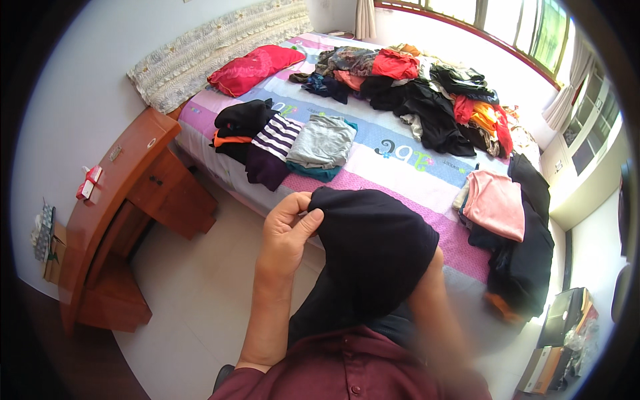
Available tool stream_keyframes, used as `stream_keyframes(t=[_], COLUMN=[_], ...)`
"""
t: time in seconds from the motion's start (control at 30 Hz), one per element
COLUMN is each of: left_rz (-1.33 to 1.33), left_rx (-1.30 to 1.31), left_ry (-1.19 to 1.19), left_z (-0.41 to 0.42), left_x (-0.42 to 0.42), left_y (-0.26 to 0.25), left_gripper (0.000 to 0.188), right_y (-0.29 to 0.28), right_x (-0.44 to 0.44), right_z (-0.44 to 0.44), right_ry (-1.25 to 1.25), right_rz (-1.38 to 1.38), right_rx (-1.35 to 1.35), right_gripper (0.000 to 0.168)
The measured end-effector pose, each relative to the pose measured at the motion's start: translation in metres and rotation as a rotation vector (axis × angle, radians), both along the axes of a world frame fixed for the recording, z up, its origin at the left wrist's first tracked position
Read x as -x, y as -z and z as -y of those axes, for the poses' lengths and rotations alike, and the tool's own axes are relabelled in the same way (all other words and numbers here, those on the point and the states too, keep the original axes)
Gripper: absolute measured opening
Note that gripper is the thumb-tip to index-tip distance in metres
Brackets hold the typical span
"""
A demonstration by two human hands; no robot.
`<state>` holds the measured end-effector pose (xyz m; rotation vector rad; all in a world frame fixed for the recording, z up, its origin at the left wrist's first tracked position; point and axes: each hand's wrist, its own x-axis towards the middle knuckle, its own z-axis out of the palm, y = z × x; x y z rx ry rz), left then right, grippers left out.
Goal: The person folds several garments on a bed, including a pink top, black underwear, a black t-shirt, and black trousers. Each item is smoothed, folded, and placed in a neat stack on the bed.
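Note:
A black cloth garment [370,245] hangs in front of my chest, above the near edge of the bed. My left hand [287,235] pinches its upper left corner between thumb and fingers. On the other side, my right hand [436,260] goes behind or into the cloth; only its wrist area shows, so its fingers are hidden. Just beyond the garment, a folded grey shirt [322,142] lies on a teal one. Beside that pile are a striped garment [277,135] and a black folded stack [242,120] with an orange layer.
The bed [360,170] bears a heap of loose clothes [425,105] at the far side and a red pillow [255,67]. At right, folded pink cloth [495,202] lies near dark garments [525,270] draping over the edge. A wooden desk [130,145] stands at left.

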<state>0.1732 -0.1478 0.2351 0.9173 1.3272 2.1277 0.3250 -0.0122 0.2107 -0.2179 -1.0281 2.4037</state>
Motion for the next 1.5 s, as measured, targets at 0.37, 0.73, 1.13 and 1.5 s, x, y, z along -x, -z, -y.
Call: stream_keyframes(t=[0.37, 0.73, 1.13, 1.5], left_rz=[-0.047, 0.063, 0.172, 0.074], left_rx=[0.011, -0.112, -0.052, 0.235], left_ry=[-0.022, 0.108, 0.035, 0.228], left_z=[-0.018, -0.042, -0.021, -0.026], left_x=[0.009, 0.009, -0.034, -0.053], left_y=[-0.024, -0.023, 0.04, 0.106], left_gripper=[0.005, 0.009, 0.028, 0.021], right_y=[-0.019, -0.026, -0.043, -0.062], right_x=[-0.01, -0.011, 0.005, 0.013], right_z=[-0.032, -0.021, -0.03, -0.034], right_ry=[0.008, 0.027, 0.11, -0.036], right_rz=[-0.018, -0.027, -0.092, -0.335], right_rx=[-0.123, -0.245, 0.002, 0.055], right_gripper=[0.038, 0.052, 0.038, 0.046])
